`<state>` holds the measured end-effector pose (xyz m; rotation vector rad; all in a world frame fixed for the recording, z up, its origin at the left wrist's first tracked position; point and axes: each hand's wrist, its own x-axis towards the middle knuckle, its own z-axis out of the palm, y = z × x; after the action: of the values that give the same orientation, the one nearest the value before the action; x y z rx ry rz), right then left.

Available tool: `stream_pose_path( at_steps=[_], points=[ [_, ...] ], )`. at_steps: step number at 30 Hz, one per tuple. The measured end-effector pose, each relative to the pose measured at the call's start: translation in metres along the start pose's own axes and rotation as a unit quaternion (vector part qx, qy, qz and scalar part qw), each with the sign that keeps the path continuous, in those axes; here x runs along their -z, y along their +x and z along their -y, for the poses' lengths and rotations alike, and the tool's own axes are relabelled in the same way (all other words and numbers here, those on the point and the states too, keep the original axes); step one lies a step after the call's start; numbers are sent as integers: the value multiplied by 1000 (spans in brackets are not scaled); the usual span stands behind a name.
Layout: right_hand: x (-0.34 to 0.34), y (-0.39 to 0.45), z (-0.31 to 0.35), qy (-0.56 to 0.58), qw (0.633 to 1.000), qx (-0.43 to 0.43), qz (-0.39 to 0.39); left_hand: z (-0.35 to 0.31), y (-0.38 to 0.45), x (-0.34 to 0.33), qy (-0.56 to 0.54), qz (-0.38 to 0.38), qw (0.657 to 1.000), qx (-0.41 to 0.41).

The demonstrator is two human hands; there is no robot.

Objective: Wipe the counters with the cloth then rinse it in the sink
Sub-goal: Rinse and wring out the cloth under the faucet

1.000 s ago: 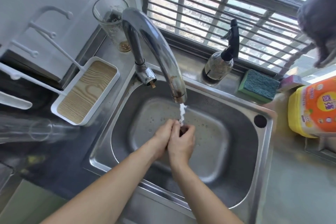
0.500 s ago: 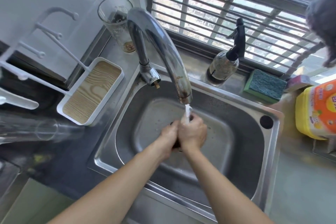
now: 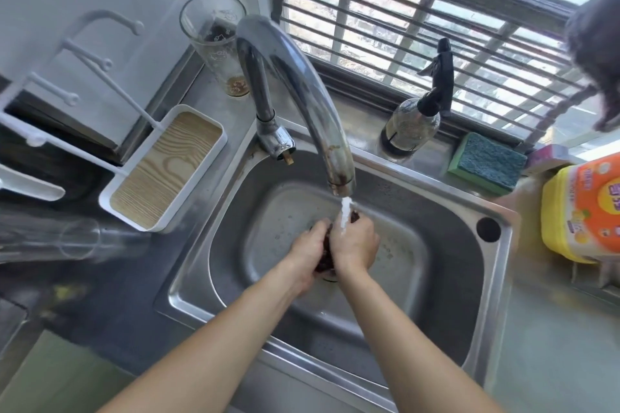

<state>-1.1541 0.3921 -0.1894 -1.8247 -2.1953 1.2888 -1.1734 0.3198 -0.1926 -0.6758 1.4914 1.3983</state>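
A small dark cloth (image 3: 326,253) is bunched between my two hands over the middle of the steel sink (image 3: 436,295). My left hand (image 3: 310,250) presses it from the left and my right hand (image 3: 355,245) wraps it from the right, so only dark edges show. Water (image 3: 345,216) runs from the curved chrome tap (image 3: 302,87) onto my right hand and the cloth. Most of the cloth is hidden by my fingers.
On the left counter stand a white tray with a wood-grain base (image 3: 164,171) and a tall glass (image 3: 214,40). Behind the sink are a spray bottle (image 3: 416,114) and a green sponge (image 3: 486,163). A yellow detergent bottle (image 3: 583,211) stands at the right.
Both hands kept rubbing the cloth under the stream, shifting slightly away from me then settling. The view has drifted a little to the left.
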Motion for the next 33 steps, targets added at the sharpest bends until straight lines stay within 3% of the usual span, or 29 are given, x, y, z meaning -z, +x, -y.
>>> stream_pose_path(
  at_steps=[4,6,8,11,14,17,19,23,26,28,32,33],
  points=[
    [-13,-57,-16,31,974,226,10,-26,9,19,-7,-68,997,-32],
    [-15,-52,-20,12,967,254,13,-28,3,20,26,-59,998,-25],
    [-13,-23,-18,20,983,183,-8,-18,-4,13,45,15,999,-3],
    [2,15,-7,57,998,11,6,-5,-11,10,56,97,994,17],
    [10,23,-5,120,989,-75,43,-10,-8,22,48,110,993,18],
    [6,10,-11,179,973,-80,125,-13,-5,31,38,121,992,27],
    [3,3,-20,178,973,-52,140,-13,0,32,44,71,997,4],
    [7,-18,-30,106,993,1,46,-19,11,28,3,-72,996,-47],
    [-8,-56,-28,44,991,128,20,-18,6,20,-30,-57,998,-1],
    [-10,-61,-18,21,987,159,-5,-12,2,14,-5,-34,999,-13],
    [3,5,-5,65,997,-38,-15,0,-7,-3,43,0,999,-28],
    [5,13,-4,72,996,-53,-8,1,-8,-6,49,2,998,-29]
  ],
)
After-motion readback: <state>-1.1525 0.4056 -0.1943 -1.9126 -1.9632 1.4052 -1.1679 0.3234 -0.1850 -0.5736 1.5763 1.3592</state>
